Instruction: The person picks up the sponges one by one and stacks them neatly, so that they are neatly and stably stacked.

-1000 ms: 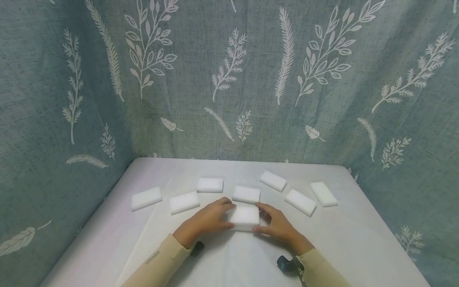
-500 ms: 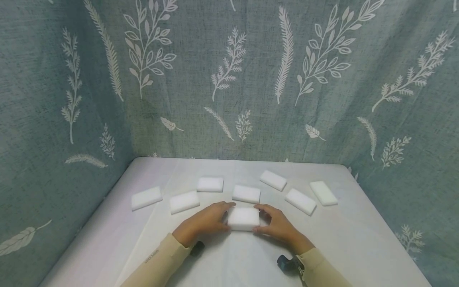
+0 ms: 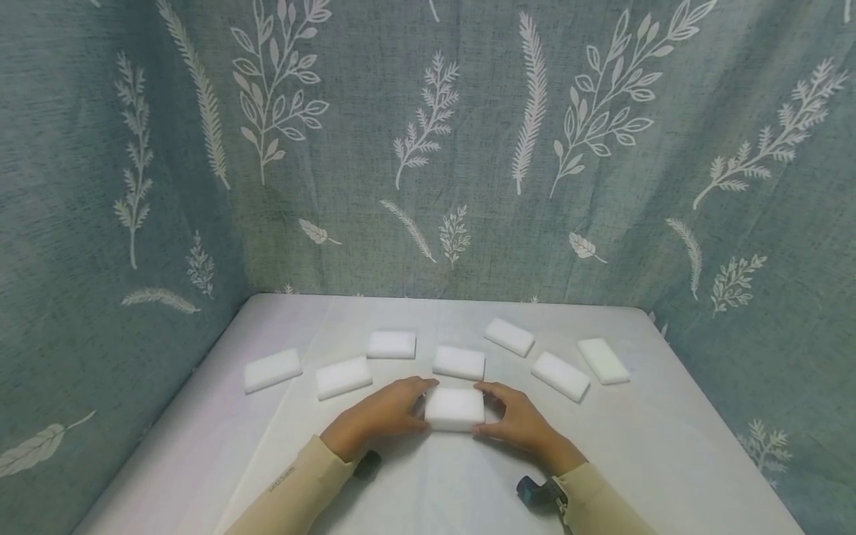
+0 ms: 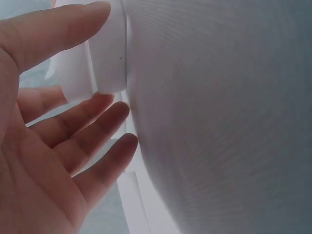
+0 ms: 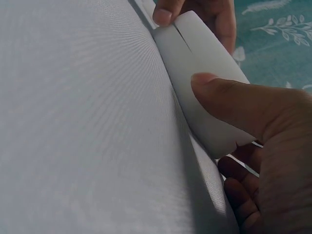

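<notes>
Two white, round-edged bars shaped like soap, one atop the other, form a stack (image 3: pixel 455 409) at the near middle of the table. My left hand (image 3: pixel 377 412) curves around the left end, thumb on the near side and fingertips at the far side. Around the right end, my right hand (image 3: pixel 518 420) holds on, its thumb (image 5: pixel 219 92) flat on the near face. A seam between the bars (image 4: pixel 109 53) shows in the left wrist view. In the right wrist view a short dark gap lies near the left fingertips.
Several more white bars lie spread in an arc behind the stack, among them a close one (image 3: pixel 459 362) directly beyond it and a faintly greenish one (image 3: pixel 603 361) at right. Leaf-patterned curtains (image 3: pixel 481 253) border the white table (image 3: pixel 669 461) at the back and sides.
My left fingers and thumb have drawn back from over the stack to its left end. My right hand has barely moved. The other bars stay in place.
</notes>
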The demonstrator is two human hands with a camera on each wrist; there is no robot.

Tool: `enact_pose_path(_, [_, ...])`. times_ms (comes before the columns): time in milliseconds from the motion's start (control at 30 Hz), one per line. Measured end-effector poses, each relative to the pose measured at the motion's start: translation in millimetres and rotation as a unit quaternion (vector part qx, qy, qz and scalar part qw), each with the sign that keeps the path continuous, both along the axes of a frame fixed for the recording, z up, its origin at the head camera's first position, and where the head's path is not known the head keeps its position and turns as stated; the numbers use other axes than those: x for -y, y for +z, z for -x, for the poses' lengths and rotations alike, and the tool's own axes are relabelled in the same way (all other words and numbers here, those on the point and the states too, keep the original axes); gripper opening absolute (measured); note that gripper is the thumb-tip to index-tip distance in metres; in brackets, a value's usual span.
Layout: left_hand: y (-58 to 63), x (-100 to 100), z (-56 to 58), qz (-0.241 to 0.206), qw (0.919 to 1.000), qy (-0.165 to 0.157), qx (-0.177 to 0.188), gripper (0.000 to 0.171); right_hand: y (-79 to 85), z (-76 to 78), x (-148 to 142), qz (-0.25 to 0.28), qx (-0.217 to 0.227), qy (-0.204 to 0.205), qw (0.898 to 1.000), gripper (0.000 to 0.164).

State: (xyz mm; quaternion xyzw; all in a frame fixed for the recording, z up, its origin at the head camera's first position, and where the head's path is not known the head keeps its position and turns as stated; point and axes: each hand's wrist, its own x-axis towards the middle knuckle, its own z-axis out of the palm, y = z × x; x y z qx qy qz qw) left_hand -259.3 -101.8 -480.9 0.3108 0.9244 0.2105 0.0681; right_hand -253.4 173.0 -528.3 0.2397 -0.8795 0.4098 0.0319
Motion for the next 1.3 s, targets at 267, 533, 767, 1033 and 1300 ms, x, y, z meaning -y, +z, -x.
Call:
enact_pose_path(267, [4.6,14.1,2.5,-0.033,0.9994,0.007,0.008,0.071,1.9,-1.5,-0.1,-0.005,-0.005,0.000,1.000,0.086])
enact_pose_path(533, [16.3,51.4,14.9,-0.053,0.9965,0.063,-0.012,0.059,1.3,-2.2,-1.1,0.020,-0.030,0.009,0.999,0.077])
enact_pose_path(767, [25.5,84.1,24.2,-0.029,0.9922,0.111,-0.049,0.053,0.3,-2.0,0.2,0.016,-0.044,0.006,0.999,0.072])
enact_pose_path(1033, [19.8,113.4,31.9,-0.013,0.9902,0.134,-0.038,0.058,-4.8,0.1,1.1,0.005,-0.062,0.008,0.998,0.069])
enact_pose_path(1300, [11.2,126.0,38.0,0.016,0.9847,0.173,0.001,0.064,-5.3,2.0,-0.3,0.006,-0.075,0.007,0.997,0.067])
